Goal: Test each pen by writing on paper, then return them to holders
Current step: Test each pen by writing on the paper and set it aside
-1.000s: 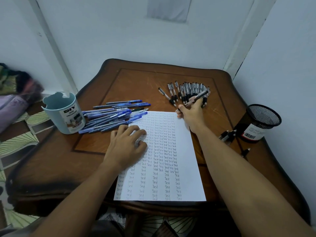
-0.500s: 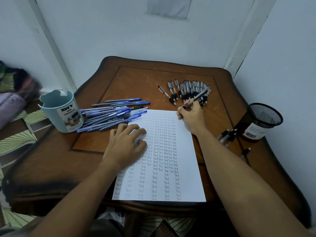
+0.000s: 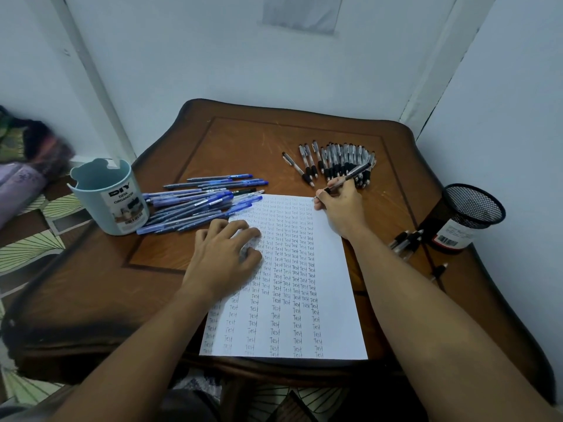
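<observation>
Since the earlier frame, the black pen (image 3: 350, 175) has been lowered, its tip now brought to the paper's (image 3: 332, 300) far right corner. It is pinched in the right hand (image 3: 342, 205). The sheet's left edge is pressed by the left hand (image 3: 224, 257), fingers spread. Blue pens (image 3: 201, 205) are heaped beside the teal holder (image 3: 109, 205); a mesh holder (image 3: 466, 220) is stood at the table's (image 3: 259, 141) right edge.

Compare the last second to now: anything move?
Little. The right hand, gripping a black pen, brought its tip down to the paper's top right corner. The left hand stayed pressed flat on the sheet; pen piles and both holders did not move.
</observation>
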Tool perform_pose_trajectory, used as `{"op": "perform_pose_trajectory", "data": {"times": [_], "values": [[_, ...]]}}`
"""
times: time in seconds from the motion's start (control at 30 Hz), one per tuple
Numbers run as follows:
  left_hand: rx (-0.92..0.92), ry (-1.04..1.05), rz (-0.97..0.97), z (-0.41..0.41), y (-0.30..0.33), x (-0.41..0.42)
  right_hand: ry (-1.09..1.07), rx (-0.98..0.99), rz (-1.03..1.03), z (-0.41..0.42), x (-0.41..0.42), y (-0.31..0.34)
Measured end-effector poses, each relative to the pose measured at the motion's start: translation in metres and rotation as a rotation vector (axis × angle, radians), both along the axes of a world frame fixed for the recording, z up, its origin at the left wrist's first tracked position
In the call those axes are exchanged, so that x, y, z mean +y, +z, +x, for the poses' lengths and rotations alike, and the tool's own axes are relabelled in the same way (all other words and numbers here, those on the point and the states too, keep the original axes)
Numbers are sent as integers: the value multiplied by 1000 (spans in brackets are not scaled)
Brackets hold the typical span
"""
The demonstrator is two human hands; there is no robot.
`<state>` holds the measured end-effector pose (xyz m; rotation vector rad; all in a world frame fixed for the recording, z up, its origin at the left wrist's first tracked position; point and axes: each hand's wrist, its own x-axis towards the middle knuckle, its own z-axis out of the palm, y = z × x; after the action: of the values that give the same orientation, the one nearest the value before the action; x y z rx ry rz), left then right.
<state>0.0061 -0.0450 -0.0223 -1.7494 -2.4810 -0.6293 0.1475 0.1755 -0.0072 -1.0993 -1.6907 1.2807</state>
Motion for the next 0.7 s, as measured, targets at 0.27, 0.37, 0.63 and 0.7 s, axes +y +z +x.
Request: {"op": "perform_pose_trajectory", "data": {"times": [0.27,0.37,0.63,0.7], "values": [[-1,11,-3,0,0,0,3,17,-8,2,-3,3],[-5,6,-3,0,-1,1,8,3,0,1,-4,3],[-10,8,-2,0,0,0,-6,34,-5,1,-4,4],[-10,10,-1,0,-1,0,2,4,2,1,-4,4]]}}
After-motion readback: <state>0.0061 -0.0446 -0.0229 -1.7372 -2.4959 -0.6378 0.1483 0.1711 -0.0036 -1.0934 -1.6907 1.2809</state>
